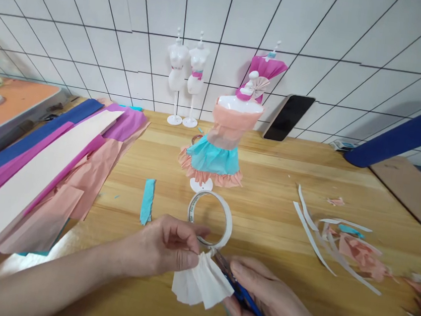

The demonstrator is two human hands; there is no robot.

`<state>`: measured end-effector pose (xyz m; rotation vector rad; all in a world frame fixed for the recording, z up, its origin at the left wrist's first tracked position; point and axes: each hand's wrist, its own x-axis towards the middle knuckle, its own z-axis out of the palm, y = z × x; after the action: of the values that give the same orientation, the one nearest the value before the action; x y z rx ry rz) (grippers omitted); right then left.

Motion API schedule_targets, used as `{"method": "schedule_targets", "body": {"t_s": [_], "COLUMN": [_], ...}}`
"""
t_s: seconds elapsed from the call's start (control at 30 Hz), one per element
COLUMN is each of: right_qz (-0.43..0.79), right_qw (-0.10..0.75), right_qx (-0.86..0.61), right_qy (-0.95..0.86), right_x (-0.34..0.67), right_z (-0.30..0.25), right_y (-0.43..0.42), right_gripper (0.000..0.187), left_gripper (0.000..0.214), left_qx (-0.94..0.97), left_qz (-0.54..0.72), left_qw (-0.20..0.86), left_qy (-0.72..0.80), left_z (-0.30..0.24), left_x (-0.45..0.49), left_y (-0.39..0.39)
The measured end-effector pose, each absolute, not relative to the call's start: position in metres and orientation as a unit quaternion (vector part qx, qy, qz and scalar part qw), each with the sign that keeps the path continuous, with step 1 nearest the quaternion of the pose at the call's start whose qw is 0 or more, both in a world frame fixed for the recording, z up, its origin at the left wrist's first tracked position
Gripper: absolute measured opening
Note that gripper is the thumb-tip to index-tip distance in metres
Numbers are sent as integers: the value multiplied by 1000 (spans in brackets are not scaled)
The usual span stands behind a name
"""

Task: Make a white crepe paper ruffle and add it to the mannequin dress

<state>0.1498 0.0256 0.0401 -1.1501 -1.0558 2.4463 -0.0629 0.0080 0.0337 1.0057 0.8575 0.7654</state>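
My left hand [167,249] pinches the gathered top of a pleated white paper fan [199,283] low over the wooden table [282,161]. My right hand [258,300] is closed round blue-handled scissors [241,291], whose tips reach the pinched end of the fan. A roll of white tape [211,216] stands on edge just behind both hands. Further back stands a small mannequin [221,144] dressed in a peach top and a turquoise skirt with a peach ruffle.
Stacked crepe paper sheets [42,169] in blue, pink, purple, cream and peach lie at the left. A turquoise strip [147,200] lies near the tape. Paper scraps [341,241] litter the right side. Two bare mannequins [185,74], a pink-dressed one [266,70] and a phone [289,117] stand against the tiled wall.
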Motion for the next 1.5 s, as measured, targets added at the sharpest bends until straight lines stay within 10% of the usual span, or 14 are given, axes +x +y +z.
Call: {"method": "schedule_targets", "body": {"t_s": [1.5], "right_qz": [902], "right_qw": [91], "right_qx": [-355], "right_qy": [-230], "right_x": [142], "right_z": [39], "right_y": [20], "right_gripper": [43], "left_gripper": [13], "left_qx": [524], "left_qz": [317], "left_qw": [687], "left_qy": [390], "left_z": [34], "left_x": [-65], "left_y": [8]}}
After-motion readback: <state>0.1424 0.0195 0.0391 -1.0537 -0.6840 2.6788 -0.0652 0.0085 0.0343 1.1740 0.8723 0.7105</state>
